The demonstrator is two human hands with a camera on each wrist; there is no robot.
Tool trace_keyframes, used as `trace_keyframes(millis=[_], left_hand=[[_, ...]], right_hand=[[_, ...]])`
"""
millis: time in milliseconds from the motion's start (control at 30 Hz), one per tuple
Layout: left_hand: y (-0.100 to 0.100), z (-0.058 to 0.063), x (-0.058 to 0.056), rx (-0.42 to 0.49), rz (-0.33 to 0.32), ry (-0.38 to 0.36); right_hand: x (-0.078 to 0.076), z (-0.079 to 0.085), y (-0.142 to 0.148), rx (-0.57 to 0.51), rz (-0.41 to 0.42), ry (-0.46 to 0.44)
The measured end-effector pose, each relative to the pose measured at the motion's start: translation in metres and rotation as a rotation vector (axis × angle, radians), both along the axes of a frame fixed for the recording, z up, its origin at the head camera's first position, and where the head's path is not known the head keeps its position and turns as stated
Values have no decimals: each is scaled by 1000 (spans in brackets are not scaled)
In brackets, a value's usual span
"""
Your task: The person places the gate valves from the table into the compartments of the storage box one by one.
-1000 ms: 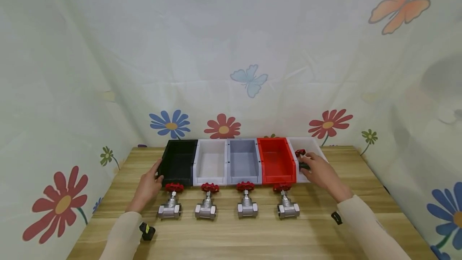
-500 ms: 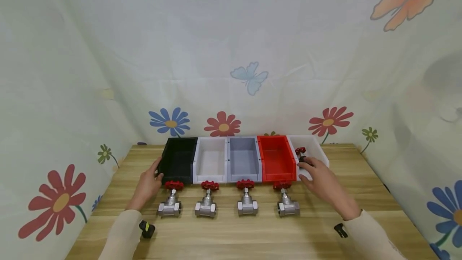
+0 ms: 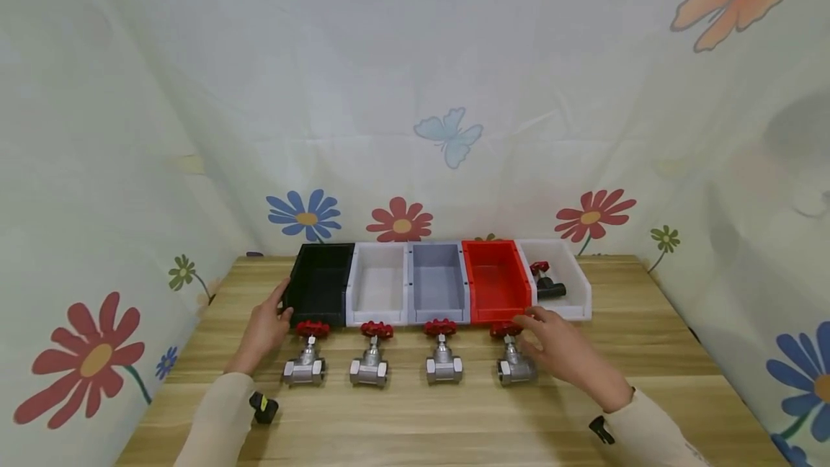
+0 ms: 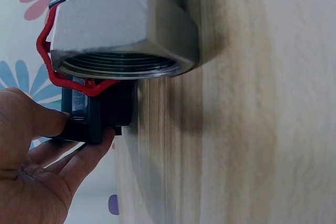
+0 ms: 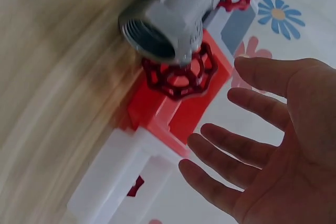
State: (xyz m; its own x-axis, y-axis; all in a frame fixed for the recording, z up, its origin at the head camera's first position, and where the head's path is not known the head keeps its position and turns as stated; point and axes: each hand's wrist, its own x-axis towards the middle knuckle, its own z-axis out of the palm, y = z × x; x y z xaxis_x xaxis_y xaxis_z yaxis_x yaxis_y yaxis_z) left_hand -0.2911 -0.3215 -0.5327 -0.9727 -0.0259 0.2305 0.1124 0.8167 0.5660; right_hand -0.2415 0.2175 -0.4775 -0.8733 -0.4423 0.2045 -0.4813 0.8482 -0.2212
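My left hand [image 3: 264, 330] grips the near left corner of the black bin [image 3: 318, 317], thumb on one side and fingers on the other, as the left wrist view shows. Over by the red bin [image 3: 501, 314], my right hand [image 3: 564, 348] is spread, holding nothing. Its fingertips are right at the red handwheel of the rightmost silver gate valve [image 3: 516, 367]. Inside the right white bin [image 3: 572, 313] lies a black valve [image 3: 550, 288] with a red handwheel. More silver valves lie in the row: one valve [image 3: 305, 368] before the black bin, another valve [image 3: 369, 370], and a third valve [image 3: 444, 367].
Between the black and red bins stand another white bin [image 3: 379, 318] and a grey bin [image 3: 441, 316], all joined side by side at the back of the wooden table [image 3: 402, 431]. Behind them hangs a flowered cloth [image 3: 350, 164].
My right hand has let go of the black valve in the right white bin and moved left and toward me, to the rightmost silver valve. The left hand stays at the black bin.
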Motion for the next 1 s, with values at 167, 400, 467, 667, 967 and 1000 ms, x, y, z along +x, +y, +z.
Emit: trace_keyframes(millis=[167,400,467,667,967,1000], left_hand=[[1,1,1,-1,3,-3],[1,-3,4,-10,-3,-41],[0,-4,4,-7,0,-46],[-3,-3,6,2,-4,-36],[-1,-2,1,0,-3,-31],[0,-1,-1,-1,-4,-28]], right_hand=[[4,-6,-9,10,-3,-44],[9,-14,-15,46,-40,-96],[10,-16,-16,47,-41,-95],[13,-23,-19,50,-63,-86],[16,-27,-18,29,-103,-58],[16,-26,-18,30,-111,-55]])
